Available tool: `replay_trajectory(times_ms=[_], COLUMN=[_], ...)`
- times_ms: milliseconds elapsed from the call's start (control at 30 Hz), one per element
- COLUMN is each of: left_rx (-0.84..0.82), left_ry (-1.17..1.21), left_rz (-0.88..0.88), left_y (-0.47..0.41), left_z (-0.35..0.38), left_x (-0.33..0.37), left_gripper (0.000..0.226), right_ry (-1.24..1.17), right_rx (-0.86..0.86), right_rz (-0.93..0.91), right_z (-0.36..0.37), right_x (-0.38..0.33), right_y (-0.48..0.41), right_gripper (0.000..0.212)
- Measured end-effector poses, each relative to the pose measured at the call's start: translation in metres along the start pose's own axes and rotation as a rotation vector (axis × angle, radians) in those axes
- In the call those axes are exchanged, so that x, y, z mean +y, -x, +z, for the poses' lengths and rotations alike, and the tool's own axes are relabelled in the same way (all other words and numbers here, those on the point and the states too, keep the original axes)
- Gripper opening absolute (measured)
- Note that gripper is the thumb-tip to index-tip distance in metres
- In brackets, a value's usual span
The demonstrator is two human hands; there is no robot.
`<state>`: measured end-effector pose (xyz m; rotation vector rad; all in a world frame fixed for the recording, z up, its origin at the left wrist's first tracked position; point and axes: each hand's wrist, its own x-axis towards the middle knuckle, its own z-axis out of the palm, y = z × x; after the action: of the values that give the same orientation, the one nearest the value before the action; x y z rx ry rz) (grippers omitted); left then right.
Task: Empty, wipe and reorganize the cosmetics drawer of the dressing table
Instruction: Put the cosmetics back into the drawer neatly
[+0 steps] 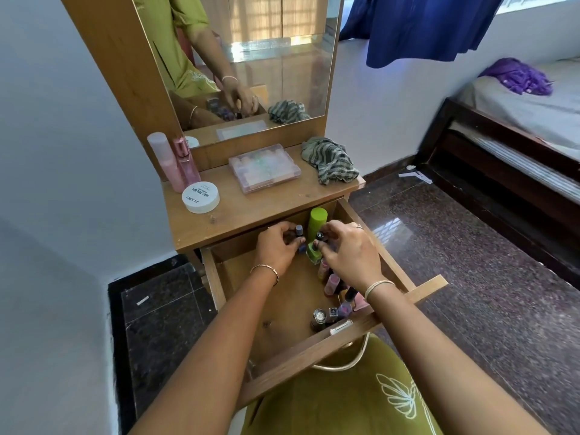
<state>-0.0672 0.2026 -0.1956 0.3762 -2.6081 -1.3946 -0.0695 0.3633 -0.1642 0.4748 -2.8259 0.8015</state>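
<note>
At back of open wooden drawer [279, 312]: left hand [276, 251] pinched small grey-capped blue polish bottle [299, 231], right hand [350, 257] pinched black-capped bottle [320, 236]; likely lifting out for emptying. Other small bottles [332, 284] along drawer's right side.

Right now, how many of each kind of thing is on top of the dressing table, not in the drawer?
Pink bottles: 2
White round jar: 1
Clear plastic box: 1
Striped cloth: 1
Total: 5
</note>
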Motion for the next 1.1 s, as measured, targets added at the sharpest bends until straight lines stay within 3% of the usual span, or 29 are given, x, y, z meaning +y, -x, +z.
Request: replay_trajectory(times_ms=[400, 867, 1100], left_rx=[-0.078, -0.07, 0.041], left_ry=[0.002, 0.062, 0.144], left_rz=[0.024, 0.031, 0.046], left_y=[-0.014, -0.004, 0.02], left_z=[0.016, 0.011, -0.019], left_x=[0.001, 0.008, 0.017], left_gripper=[0.024, 0.028, 0.022], right_ry=[0.189, 0.117, 0.036], right_rx=[0.028, 0.05, 0.18], right_rz=[0.029, 0.07, 0.04], right_z=[0.011, 0.007, -0.007], right_x=[0.002, 0.001, -0.015], right_y=[-0.001, 0.001, 0.006], right_gripper=[0.017, 0.026, 0.019])
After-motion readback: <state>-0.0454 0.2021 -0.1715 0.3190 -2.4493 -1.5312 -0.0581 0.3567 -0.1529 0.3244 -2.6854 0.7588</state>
